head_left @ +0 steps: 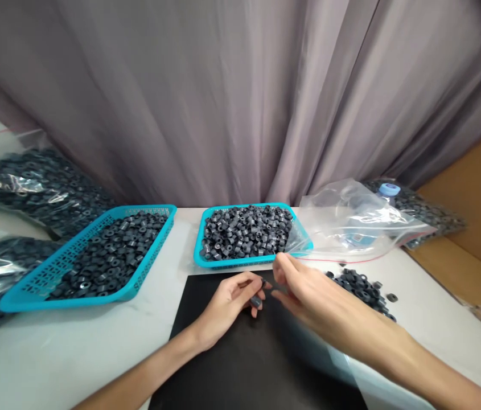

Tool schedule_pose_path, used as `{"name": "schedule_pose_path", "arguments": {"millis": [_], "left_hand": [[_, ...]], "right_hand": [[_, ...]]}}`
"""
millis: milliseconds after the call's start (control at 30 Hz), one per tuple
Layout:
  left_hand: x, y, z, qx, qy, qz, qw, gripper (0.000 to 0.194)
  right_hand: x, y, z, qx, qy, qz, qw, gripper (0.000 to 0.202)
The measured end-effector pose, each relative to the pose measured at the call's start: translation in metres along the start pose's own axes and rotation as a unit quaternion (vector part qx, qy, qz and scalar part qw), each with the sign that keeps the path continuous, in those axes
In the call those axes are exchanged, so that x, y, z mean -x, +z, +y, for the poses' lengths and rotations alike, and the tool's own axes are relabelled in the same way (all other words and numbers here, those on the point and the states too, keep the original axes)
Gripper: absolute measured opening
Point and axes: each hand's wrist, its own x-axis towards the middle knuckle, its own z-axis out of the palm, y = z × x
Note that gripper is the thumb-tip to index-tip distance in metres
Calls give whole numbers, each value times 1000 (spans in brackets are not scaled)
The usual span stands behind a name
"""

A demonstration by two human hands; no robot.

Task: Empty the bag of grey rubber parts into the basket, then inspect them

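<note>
Above a black mat (pixel 240 353), my left hand (pixel 235 296) has its fingers curled round small dark grey cylindrical parts (pixel 256 302). Just to its right, my right hand (pixel 300 282) is raised and slightly blurred, its thumb apart from the curled fingers; whether it holds anything is too small to tell. Behind my hands stands a blue basket (pixel 223 263) full of similar dark grey parts. A loose pile of the parts (pixel 362 290) lies on the white table beyond my right forearm.
Another blue basket (pixel 90 300) of parts stands at left, beside filled plastic bags (pixel 39 182). A clear zip bag (pixel 334 216), a blue-capped bottle (pixel 389 191), another filled bag (pixel 428 213) and a cardboard box (pixel 471 193) are at right. A grey curtain (pixel 206 102) hangs behind.
</note>
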Motion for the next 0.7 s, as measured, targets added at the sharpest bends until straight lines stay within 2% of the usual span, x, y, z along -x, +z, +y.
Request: {"name": "schedule_pose_path", "arguments": {"millis": [100,167,233,500,600,700], "left_hand": [[0,2,1,32,-17,-2,999,34],[0,3,2,61,-31,1,998,34],[1,3,3,87,-39,3,995,34],[1,0,2,149,-47,23,987,36],[-1,-5,0,195,-66,3,979,41],[-3,-11,0,235,-111,-29,965,46]], "right_hand": [[-14,0,7,-144,-1,0,990,20],[-21,0,8,-185,-12,4,983,14],[-22,4,9,-204,-21,24,979,10],[-16,26,28,-288,-30,97,952,13],[-16,27,28,-287,-49,112,950,15],[-16,23,23,-278,-57,98,954,16]]}}
